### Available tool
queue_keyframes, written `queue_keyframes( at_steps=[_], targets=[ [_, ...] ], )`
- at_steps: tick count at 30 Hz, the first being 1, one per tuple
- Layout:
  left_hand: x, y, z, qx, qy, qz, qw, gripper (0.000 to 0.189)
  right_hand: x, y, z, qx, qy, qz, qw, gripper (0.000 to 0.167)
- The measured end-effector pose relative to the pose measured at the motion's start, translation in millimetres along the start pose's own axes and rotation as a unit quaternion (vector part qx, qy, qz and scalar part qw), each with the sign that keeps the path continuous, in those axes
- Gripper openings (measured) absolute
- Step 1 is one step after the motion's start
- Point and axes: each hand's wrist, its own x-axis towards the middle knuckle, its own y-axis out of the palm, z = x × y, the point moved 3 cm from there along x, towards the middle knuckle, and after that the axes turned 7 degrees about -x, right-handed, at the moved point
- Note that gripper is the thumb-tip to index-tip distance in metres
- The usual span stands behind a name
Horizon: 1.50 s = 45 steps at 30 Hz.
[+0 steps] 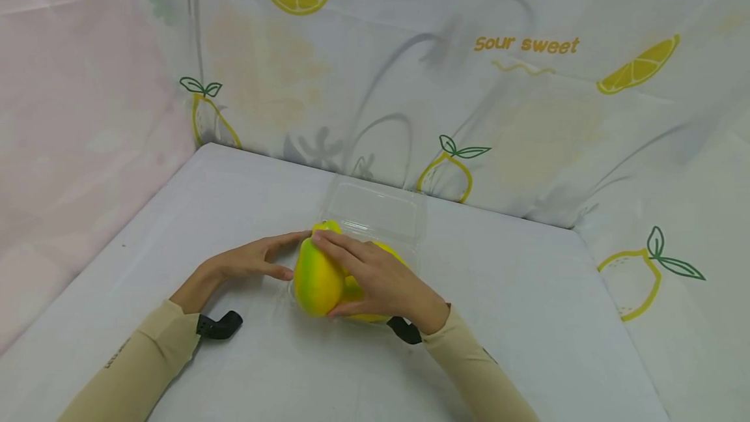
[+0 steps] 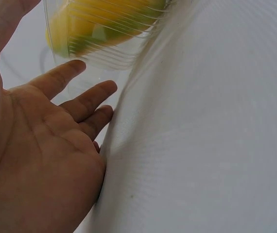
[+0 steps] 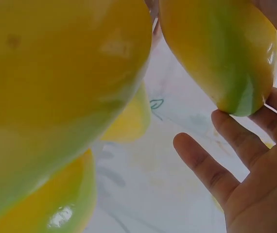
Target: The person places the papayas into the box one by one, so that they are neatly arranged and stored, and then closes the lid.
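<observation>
Nearby, one left hand (image 1: 249, 262) is spread loosely, holding nothing, while one right hand (image 1: 381, 275) curls round one yellow-green fruit (image 1: 319, 279) at a clear box's (image 2: 110, 59) left side. Three more fruits (image 3: 60, 87) are partly covered or cut off; behind, one transparent lid (image 1: 375, 208) has edges hard to trace.

The person wears long beige sleeves: the left sleeve (image 1: 137, 360) is wrinkled near the wrist and carries small dark lettering (image 1: 117, 353), too blurred to read; the right sleeve (image 1: 471, 370) matches in colour. A black, bent, tube-like wrist piece (image 1: 220, 326) juts from the left cuff, and another black piece (image 1: 405, 330) shows by the right. Left hand (image 1: 249, 262) and right hand (image 1: 377, 275) are bare.
</observation>
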Motion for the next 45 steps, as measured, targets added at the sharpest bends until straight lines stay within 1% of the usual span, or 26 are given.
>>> queue_keyframes(
  at_steps=[12, 19, 27, 32, 35, 39, 45],
  targets=[
    [-1.0, -0.4, 0.1, -0.001, -0.006, -0.004, 1.0000, 0.081, 3.5, 2.0, -0.2, -0.011, -0.004, 0.007, 0.9999, 0.111],
    [-0.7, -1.1, 2.0, 0.004, -0.017, -0.005, 0.9998, 0.083, 7.0, 1.7, -0.9, -0.025, -0.013, 0.009, 0.9995, 0.111],
    [-0.1, -2.2, 2.9, 0.012, -0.016, -0.004, 0.9998, 0.084, 9.5, 2.8, -1.6, -0.015, -0.011, 0.011, 0.9998, 0.112],
    [-0.2, -2.4, 2.0, 0.006, -0.019, -0.001, 0.9998, 0.085, 10.6, 3.7, -3.6, 0.002, -0.002, 0.011, 0.9999, 0.112],
    [-0.2, -2.4, 1.9, 0.007, -0.020, 0.000, 0.9998, 0.085, 10.9, 4.7, -4.1, 0.008, 0.002, 0.019, 0.9998, 0.111],
    [-0.2, -2.3, 2.0, 0.004, -0.020, -0.001, 0.9998, 0.084, 10.9, 5.9, -4.0, 0.004, 0.004, 0.031, 0.9995, 0.109],
    [-0.7, -2.4, 2.8, -0.001, -0.018, -0.001, 0.9998, 0.084, 10.4, 7.6, -5.3, -0.006, 0.003, 0.030, 0.9995, 0.108]
  ],
)
